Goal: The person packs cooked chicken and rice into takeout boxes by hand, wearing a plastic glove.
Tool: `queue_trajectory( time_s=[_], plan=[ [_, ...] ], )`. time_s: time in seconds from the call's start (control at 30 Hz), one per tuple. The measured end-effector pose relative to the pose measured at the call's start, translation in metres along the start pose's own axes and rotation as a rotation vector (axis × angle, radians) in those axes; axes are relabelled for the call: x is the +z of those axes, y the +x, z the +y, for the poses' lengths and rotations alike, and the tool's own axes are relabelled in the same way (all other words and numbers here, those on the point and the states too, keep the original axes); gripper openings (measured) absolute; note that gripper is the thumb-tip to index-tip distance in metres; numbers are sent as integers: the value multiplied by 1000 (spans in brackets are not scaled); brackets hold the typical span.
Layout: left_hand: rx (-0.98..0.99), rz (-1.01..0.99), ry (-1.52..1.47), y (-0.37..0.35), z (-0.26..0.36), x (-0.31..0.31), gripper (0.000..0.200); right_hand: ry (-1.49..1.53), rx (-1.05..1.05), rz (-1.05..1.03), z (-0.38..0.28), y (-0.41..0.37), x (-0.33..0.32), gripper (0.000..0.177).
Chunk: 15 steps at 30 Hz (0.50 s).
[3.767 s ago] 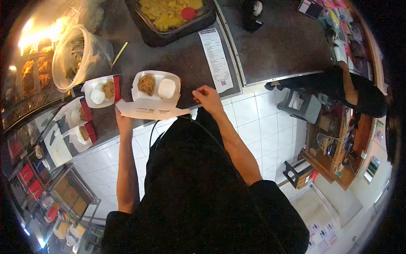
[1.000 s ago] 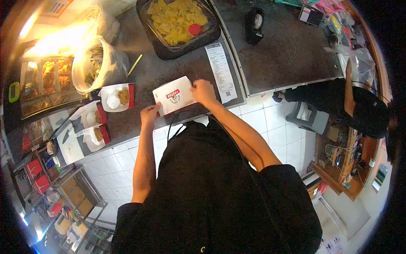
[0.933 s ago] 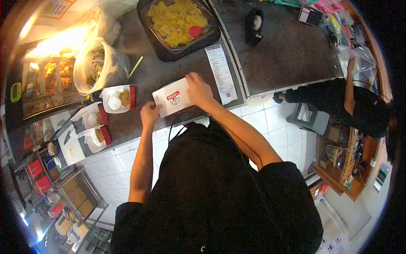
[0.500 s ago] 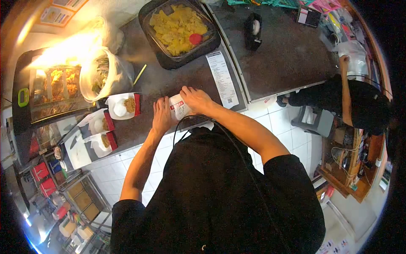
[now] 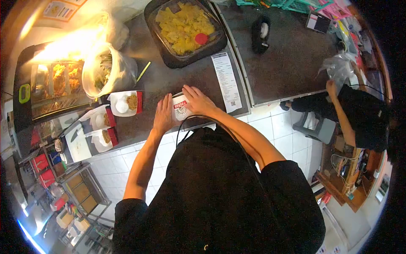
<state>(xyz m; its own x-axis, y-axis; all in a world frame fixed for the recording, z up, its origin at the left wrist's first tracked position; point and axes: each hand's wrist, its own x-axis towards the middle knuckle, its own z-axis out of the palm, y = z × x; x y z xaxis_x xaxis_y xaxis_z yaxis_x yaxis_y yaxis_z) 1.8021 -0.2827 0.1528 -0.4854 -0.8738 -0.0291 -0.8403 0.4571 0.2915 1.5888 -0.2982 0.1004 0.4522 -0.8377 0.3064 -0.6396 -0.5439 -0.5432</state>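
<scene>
A closed white paper food box (image 5: 181, 108) with a red printed label lies on the dark counter right in front of me. My left hand (image 5: 164, 113) lies along its left side, fingers stretched and close together. On the far right corner and side rests my right hand (image 5: 200, 102), its fingers extended. Between them the two hands hold the box, and parts of its sides are hidden beneath them. To the left stands an open food box (image 5: 139, 104) with a white mound, probably rice, and a brown piece of food.
Two more open boxes sit at the left edge. Behind are a white bucket (image 5: 89, 80) and a black tray (image 5: 169, 61) of yellow food with a red utensil. A long receipt (image 5: 226, 80) lies right, beyond it a tape dispenser (image 5: 260, 36). A co-worker handles a plastic bag (image 5: 338, 67).
The box now shows its printed top more squarely, and my left fingers are straighter along its side. At the right, the co-worker's hand has moved lower and the plastic bag has spread out.
</scene>
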Motion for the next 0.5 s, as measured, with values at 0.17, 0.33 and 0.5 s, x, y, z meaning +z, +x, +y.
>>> queue_trajectory(
  time_s=[0.17,0.33,0.5],
  plan=[
    [-3,-31,-75,1,-7,10,108,111,41,45,-1,-1,13,40],
    [-76,-116,-163,10,-9,27,103,384,253,210,10,-4,42,30],
    [-278,181,-57,-13,8,3,79,319,363,222,-3,5,33,26]
  ],
)
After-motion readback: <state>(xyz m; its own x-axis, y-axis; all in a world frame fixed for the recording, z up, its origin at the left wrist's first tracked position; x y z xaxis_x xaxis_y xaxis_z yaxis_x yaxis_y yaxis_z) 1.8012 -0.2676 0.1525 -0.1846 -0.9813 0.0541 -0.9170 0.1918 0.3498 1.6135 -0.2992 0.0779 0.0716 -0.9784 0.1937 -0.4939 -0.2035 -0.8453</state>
